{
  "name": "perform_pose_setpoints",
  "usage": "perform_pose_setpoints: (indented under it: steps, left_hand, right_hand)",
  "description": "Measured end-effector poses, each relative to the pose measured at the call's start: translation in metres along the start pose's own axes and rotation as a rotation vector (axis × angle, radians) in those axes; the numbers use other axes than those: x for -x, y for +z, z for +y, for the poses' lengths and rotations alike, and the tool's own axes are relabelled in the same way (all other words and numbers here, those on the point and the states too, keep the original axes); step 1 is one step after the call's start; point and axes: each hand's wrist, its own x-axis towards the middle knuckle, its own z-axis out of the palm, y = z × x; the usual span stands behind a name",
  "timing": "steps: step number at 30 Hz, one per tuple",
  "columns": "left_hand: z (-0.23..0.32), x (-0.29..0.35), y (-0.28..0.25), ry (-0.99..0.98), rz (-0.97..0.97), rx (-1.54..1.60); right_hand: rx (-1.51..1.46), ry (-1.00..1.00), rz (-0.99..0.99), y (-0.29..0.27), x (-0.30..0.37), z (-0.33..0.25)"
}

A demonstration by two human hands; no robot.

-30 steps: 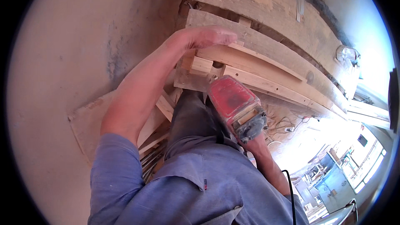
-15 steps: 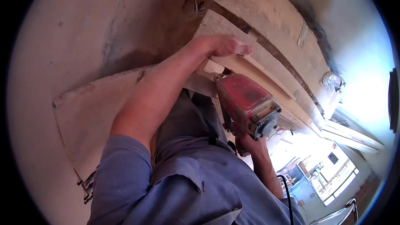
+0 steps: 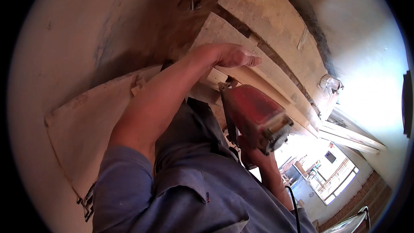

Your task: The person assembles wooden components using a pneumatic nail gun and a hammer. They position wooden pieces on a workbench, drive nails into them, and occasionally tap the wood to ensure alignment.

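Observation:
My right hand (image 3: 254, 155) is wrapped round the handle of a red power tool (image 3: 254, 105) with a dark, dusty end and a black cord (image 3: 294, 203) near my forearm. The tool's front metal part sits close to the end of a pale wooden board (image 3: 263, 84). My left arm reaches across in front of me, and my left hand (image 3: 237, 56) bends over that board from above, gripping its edge near the tool's front. Part of its fingers is hidden behind the wood. Whether the tool's tip touches the wood, I cannot tell.
Wide dusty planks (image 3: 276, 17) lie beyond the board, with a dark gap between them. A clear plastic-wrapped thing (image 3: 331, 84) stands at the right near pale timber lengths (image 3: 349, 137). Another dusty panel (image 3: 90, 112) lies at left. A bright opening (image 3: 332, 177) is at lower right.
The whole view has shifted slightly, so the planks and the opening appear farther left. Both hands keep their places on the board and the red power tool.

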Motion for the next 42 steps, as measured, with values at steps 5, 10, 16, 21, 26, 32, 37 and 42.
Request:
perform_pose_setpoints:
  steps: [5,10,16,21,26,32,37,42]
  left_hand:
    - [0.002,-0.002,-0.004,-0.027,-0.037,-0.005]
    - [-0.002,0.000,-0.001,0.009,-0.010,-0.001]
    - [0.001,0.000,-0.002,-0.007,-0.025,0.017]
    - [-0.004,-0.002,0.001,0.028,0.014,0.000]
    - [-0.007,-0.005,0.002,0.016,0.017,0.064]
    - [-0.017,-0.008,0.005,0.031,0.023,0.084]
    - [-0.010,0.017,0.015,0.113,0.369,0.031]
    - [-0.018,0.072,0.086,0.252,1.030,-0.235]
  right_hand:
    - [-0.022,0.136,-0.005,0.002,0.021,0.014]
    - [-0.012,0.228,0.005,0.002,0.009,0.012]
    - [-0.154,0.116,0.075,0.008,0.006,0.005]
    - [-0.217,0.229,0.000,0.002,-0.006,-0.019]
    - [-0.213,0.189,-0.010,0.004,-0.002,-0.009]
    - [-0.150,0.102,0.085,0.011,0.013,0.032]
    - [0.172,-0.151,0.100,-0.001,0.018,0.060]
    - [-0.789,0.210,0.336,-0.024,0.008,0.026]
